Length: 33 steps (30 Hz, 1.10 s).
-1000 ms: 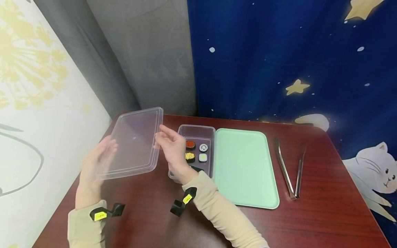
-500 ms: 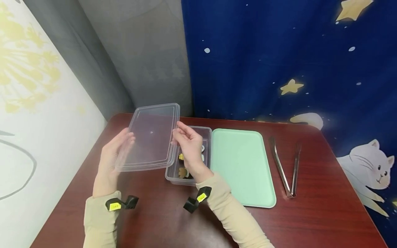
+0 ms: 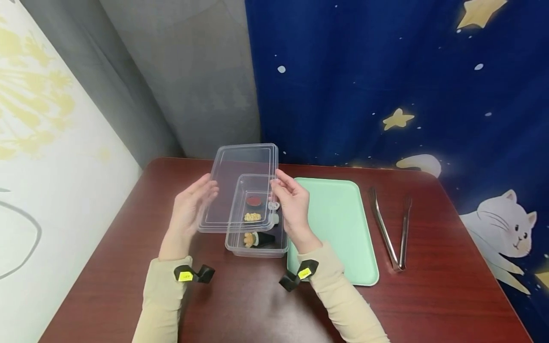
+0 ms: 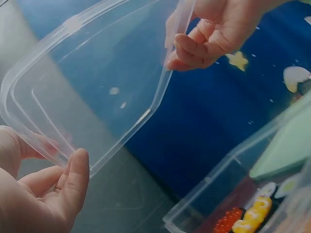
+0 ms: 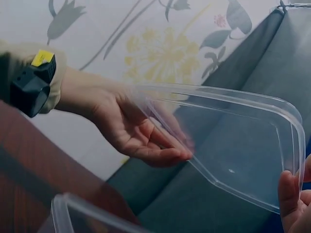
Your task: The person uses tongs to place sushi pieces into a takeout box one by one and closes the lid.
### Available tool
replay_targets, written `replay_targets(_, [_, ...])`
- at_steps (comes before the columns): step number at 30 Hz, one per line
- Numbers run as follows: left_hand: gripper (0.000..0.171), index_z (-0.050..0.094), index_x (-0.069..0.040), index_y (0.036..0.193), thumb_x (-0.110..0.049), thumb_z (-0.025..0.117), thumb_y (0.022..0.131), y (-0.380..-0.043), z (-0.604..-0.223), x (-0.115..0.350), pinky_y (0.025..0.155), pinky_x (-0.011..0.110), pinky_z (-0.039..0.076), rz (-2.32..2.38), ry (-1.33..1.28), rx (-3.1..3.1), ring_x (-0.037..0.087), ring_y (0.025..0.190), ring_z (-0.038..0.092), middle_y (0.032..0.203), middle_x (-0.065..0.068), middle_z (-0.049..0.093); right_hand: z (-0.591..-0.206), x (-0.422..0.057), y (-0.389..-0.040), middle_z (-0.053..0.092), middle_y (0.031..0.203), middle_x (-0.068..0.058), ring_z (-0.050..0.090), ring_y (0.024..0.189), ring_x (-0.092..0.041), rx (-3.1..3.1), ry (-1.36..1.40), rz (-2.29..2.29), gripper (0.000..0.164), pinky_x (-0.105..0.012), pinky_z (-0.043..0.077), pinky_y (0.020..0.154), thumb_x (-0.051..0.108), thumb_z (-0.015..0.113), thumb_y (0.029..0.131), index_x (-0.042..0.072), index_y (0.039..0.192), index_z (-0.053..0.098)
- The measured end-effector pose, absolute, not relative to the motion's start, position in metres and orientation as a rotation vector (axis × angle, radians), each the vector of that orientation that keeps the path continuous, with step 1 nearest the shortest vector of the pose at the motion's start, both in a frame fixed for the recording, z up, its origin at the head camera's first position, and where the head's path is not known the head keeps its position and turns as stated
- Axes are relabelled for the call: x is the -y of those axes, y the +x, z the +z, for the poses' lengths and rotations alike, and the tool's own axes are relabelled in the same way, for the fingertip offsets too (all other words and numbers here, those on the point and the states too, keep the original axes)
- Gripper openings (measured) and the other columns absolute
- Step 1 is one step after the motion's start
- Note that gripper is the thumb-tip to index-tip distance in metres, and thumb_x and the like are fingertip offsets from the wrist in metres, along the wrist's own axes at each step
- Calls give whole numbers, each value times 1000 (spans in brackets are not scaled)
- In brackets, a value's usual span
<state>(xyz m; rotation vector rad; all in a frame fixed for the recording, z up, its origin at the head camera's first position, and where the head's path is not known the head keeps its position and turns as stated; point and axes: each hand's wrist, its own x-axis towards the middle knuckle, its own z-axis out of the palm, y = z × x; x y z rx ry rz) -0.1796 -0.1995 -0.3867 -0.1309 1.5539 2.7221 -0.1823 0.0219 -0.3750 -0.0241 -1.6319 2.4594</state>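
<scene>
A clear plastic lid (image 3: 240, 166) is held tilted in the air by both hands, overlapping the box in the head view. My left hand (image 3: 190, 207) pinches its left edge between thumb and fingers, as the left wrist view shows. On the opposite edge my right hand (image 3: 292, 202) pinches with thumb and fingers. Below stands the uncovered clear plastic box (image 3: 257, 252) on the table. Inside are several sushi pieces: a red-topped one (image 4: 227, 221), a yellow-topped one (image 4: 255, 213), a cone-shaped hand roll (image 3: 257, 239) and small white-topped pieces (image 3: 274, 206), partly hidden by the lid and right hand.
A mint green tray (image 3: 334, 224) lies directly to the right of the box. Further right, metal tongs (image 3: 401, 264) lie spread with their tips pointing away. A wall is on the left, and curtains (image 3: 321, 95) hang behind the table (image 3: 240, 305).
Both hands have carried the lid rightward, from left of the box to over it. The box, tray and tongs have stayed in place, while the head view has shifted slightly.
</scene>
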Motion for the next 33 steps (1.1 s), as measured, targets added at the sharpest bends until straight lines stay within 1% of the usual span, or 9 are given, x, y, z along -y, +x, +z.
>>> replay_targets(4, [52, 39, 5, 139, -11, 59, 93, -185, -396, 190, 85, 22, 52, 2498, -194, -1917, 11, 93, 64, 103, 3, 67, -385, -32, -183, 64, 79, 2, 54, 58, -4, 1653, -47, 2423, 35, -15, 51, 57, -7, 62, 83, -8, 119, 60])
replay_targets(10, [49, 53, -3, 132, -25, 65, 90, -188, -414, 182, 75, 21, 55, 2105, -173, -2391, 20, 98, 63, 127, 13, 58, -407, -43, -184, 63, 74, 3, 54, 53, -5, 1706, -95, 2357, 34, -17, 51, 53, -8, 63, 83, -9, 117, 61])
replay_targets(12, [48, 54, -2, 130, -26, 65, 89, -189, -420, 181, 81, 26, 54, 2035, -126, -2458, 21, 108, 59, 131, 13, 55, -415, -46, -184, 63, 74, 1, 54, 52, -5, 1739, -95, 2327, 34, -17, 51, 52, -9, 63, 83, -9, 117, 61])
replay_targets(14, [46, 55, 0, 129, -24, 64, 90, -189, -426, 180, 83, 25, 53, 1992, -78, -2493, 22, 115, 55, 133, 13, 53, -421, -50, -184, 62, 72, 1, 53, 50, -5, 1794, -72, 2292, 34, -16, 49, 49, -10, 62, 83, -11, 117, 60])
replay_targets(16, [43, 55, 1, 129, -20, 62, 91, -189, -431, 180, 84, 23, 52, 1975, -55, -2503, 20, 117, 53, 131, 15, 54, -426, -53, -184, 61, 71, 0, 50, 48, -4, 1864, -44, 2242, 35, -15, 46, 46, -10, 61, 83, -11, 117, 59])
replay_targets(21, [39, 56, 0, 128, -17, 60, 93, -190, -443, 178, 71, 15, 52, 1924, -58, -2532, 15, 98, 60, 120, 20, 60, -438, -59, -184, 61, 71, -10, 47, 46, -3, 2056, 19, 2073, 35, -14, 41, 43, -7, 62, 83, -9, 118, 60])
replay_targets(24, [38, 57, -2, 128, -17, 58, 93, -191, -447, 177, 70, 14, 50, 1881, -37, -2573, 18, 98, 60, 118, 19, 61, -445, -61, -184, 63, 72, -16, 48, 48, 0, 2171, 52, 1912, 33, -14, 42, 45, -4, 63, 83, -8, 116, 62])
replay_targets(28, [34, 60, 0, 123, -10, 60, 91, -191, -449, 174, 69, 15, 49, 1831, 18, -2679, 25, 97, 60, 114, 17, 60, -452, -63, -185, 62, 69, -13, 46, 53, -1, 2291, 115, 1652, 30, -15, 40, 47, -3, 63, 82, -8, 112, 65])
replay_targets(33, [32, 62, 2, 119, -4, 63, 87, -192, -453, 172, 63, 16, 48, 1731, 46, -2806, 24, 86, 60, 110, 16, 59, -456, -65, -187, 57, 66, -7, 45, 55, -5, 2354, 187, 1492, 29, -17, 39, 47, -2, 62, 82, -8, 111, 64])
